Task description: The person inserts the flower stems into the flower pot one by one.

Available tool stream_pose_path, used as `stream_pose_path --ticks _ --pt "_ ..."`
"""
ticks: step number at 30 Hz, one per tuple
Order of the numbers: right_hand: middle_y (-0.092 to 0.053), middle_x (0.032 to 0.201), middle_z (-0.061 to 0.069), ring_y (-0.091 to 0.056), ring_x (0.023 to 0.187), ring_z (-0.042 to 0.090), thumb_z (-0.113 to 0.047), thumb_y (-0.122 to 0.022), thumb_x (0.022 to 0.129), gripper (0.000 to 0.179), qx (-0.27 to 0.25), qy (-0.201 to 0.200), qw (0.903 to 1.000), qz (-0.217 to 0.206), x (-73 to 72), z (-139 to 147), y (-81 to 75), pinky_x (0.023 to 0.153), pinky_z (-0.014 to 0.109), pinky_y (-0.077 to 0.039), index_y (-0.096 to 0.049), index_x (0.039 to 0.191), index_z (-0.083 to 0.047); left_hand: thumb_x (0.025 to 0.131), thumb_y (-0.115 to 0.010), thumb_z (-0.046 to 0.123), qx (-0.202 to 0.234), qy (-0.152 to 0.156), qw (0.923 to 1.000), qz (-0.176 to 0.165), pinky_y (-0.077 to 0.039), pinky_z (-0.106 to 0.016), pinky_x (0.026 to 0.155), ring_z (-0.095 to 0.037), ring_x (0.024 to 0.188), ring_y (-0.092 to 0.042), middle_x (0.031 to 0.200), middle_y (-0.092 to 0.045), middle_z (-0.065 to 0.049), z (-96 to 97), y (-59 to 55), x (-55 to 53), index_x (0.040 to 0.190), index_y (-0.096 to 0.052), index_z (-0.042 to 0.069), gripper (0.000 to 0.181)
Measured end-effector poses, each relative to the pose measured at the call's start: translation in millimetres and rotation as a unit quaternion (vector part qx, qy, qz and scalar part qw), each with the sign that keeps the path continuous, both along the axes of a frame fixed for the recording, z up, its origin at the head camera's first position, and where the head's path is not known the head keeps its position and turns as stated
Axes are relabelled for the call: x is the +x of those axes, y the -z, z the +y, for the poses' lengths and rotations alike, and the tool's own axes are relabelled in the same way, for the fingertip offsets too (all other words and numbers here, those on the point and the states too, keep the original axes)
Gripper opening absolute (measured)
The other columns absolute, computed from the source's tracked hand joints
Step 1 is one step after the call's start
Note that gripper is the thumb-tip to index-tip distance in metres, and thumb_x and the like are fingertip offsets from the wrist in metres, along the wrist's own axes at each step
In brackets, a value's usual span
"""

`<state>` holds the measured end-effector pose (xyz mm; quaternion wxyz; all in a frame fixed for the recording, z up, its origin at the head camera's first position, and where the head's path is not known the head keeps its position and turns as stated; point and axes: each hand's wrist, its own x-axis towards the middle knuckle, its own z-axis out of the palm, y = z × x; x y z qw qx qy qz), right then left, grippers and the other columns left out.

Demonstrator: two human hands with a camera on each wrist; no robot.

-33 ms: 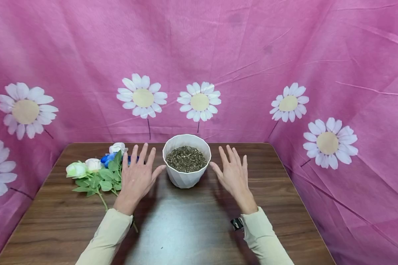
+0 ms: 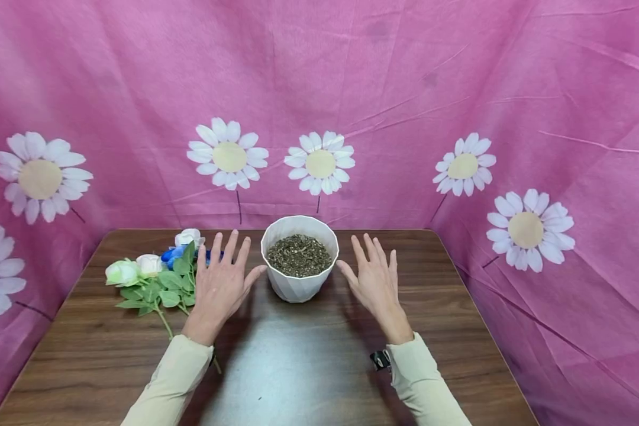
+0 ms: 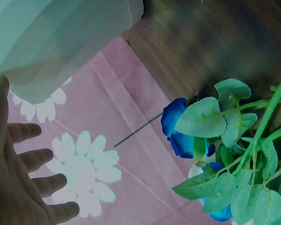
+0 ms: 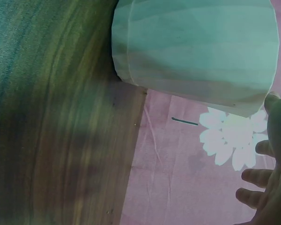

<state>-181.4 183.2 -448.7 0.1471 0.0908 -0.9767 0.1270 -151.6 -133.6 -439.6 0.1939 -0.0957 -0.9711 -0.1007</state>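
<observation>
A white faceted flower pot (image 2: 298, 288) stands toward the back of the table, with dark, crumbly soil (image 2: 299, 255) inside. My left hand (image 2: 219, 293) is held to the left of the pot, fingers spread and straight, its thumb pointing at the rim. On the other side my right hand (image 2: 375, 284) mirrors it, also with straight fingers. Both hands hold nothing; whether the thumbs touch the pot I cannot tell. Left of and partly behind the left hand lie several artificial roses: a greenish-white rose (image 2: 122, 273), white ones, and a blue rose (image 3: 177, 126) with green leaves (image 3: 201, 117).
The brown wooden table (image 2: 447, 355) ends at a pink cloth backdrop (image 2: 383, 71) printed with white daisies, which hangs behind it and along both sides. Rose stems (image 2: 164, 322) reach toward the front, passing under the left forearm.
</observation>
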Motion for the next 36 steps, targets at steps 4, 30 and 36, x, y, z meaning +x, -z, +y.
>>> stream_pose_path --ticks 4,30,36 --pt "-0.034 0.161 0.015 -0.025 0.15 0.036 -0.06 -0.046 0.102 0.07 -0.008 0.003 0.9999 -0.007 1.5 -1.2 -1.5 0.12 0.067 -0.008 -0.039 0.157 -0.017 0.099 -0.051 0.061 -0.002 0.0 1.0 0.001 -0.013 -0.064 0.121 -0.044 0.149 -0.023 0.161 -0.034 -0.019 0.1 2.2 -0.6 0.151 -0.047 0.009 0.074" --pt "-0.056 0.143 0.014 -0.052 0.13 0.036 -0.043 -0.056 0.104 0.053 -0.203 -0.004 0.9792 -0.002 1.3 1.5 8.5 0.098 0.062 -0.048 -0.052 0.148 -0.014 0.103 -0.029 0.067 0.069 0.035 0.9957 0.051 -0.028 -0.063 0.116 -0.043 0.143 -0.035 0.153 -0.043 -0.022 -10.6 17.7 1.7 0.144 -0.055 0.007 0.077" --pt "-0.062 0.134 0.015 -0.058 0.123 0.033 -0.038 -0.058 0.104 0.049 -0.257 -0.014 0.9663 0.0 -2.6 1.8 13.5 0.1 0.053 -0.048 -0.055 0.144 -0.01 0.103 -0.041 0.062 0.111 0.045 0.9913 0.054 -0.037 -0.066 0.108 -0.045 0.139 -0.039 0.151 -0.044 -0.024 -18.1 20.2 -0.6 0.143 -0.056 0.005 0.071"
